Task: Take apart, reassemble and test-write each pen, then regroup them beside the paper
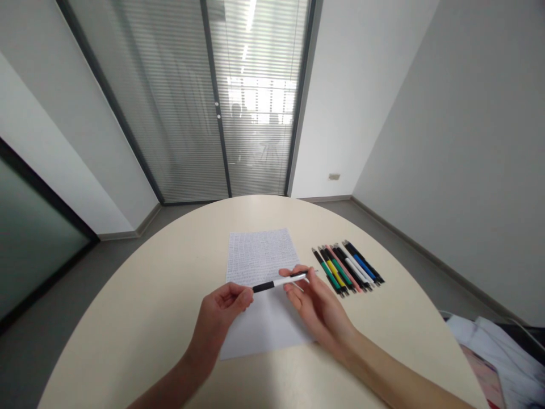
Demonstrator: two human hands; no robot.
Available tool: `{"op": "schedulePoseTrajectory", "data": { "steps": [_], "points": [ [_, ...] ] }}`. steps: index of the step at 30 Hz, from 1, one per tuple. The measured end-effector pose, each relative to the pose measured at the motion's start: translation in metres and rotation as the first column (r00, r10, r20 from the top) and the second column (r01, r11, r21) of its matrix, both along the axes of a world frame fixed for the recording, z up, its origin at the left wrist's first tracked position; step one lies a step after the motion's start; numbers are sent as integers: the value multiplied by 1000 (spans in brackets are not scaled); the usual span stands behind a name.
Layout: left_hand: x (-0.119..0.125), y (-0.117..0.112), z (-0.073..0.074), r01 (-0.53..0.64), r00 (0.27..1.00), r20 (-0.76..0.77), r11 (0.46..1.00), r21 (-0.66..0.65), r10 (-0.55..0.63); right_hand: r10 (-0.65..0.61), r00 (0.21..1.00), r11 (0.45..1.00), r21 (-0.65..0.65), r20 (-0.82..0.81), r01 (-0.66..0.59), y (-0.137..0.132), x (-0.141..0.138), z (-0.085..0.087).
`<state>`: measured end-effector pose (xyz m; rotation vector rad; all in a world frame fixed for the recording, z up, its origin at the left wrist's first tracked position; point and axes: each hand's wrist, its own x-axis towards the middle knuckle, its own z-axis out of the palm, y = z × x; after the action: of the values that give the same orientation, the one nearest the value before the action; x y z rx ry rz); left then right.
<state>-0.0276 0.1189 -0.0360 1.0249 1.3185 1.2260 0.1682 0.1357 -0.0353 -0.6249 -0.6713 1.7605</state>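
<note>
A white and black pen (pixel 279 282) is held across the sheet, its right end slightly higher. My left hand (pixel 225 304) is closed, thumb and fingers pinching the black left end of the pen. My right hand (pixel 319 309) has its fingers around the other end, where a thin metal tip or button shows past the fingers. A thin white piece is visible at the right fingers; I cannot make out what it is. Beneath both hands lies a white paper sheet (pixel 264 335), its upper half (pixel 261 253) covered in rows of handwriting.
Right of the paper, several pens (pixel 347 268) lie side by side, in green, yellow, pink, black, white and blue. The round cream table (pixel 170 272) fills the foreground. Papers and a pink item (pixel 483 369) sit beyond its right edge. A blind-covered glass partition (pixel 183 113) stands behind.
</note>
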Motion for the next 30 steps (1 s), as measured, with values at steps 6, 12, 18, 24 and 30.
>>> {"op": "schedulePoseTrajectory", "data": {
  "steps": [6, 12, 18, 24, 30],
  "points": [
    [2, 3, -11, 18, 999, 41, 999, -49, -16, -31, 994, 984, -180, -105, 12, 3, 1, -2],
    [8, -7, -20, 375, 900, -224, 926, -37, -373, -148, 963, 969, -230, -225, 95, 15, 17, -4],
    [10, -19, -14, 558, 702, -519, 830, -24, -487, -234, 960, 955, -222, -152, 197, 27, 25, -12],
    [10, -17, -13, 562, 699, -525, 827, -15, -485, -227, 965, 960, -197, -134, 199, 30, 25, -13],
    [10, -17, -13, 569, 692, -529, 822, -19, -491, -188, 982, 963, -201, -33, 178, 29, 26, -10]
  ]
}}
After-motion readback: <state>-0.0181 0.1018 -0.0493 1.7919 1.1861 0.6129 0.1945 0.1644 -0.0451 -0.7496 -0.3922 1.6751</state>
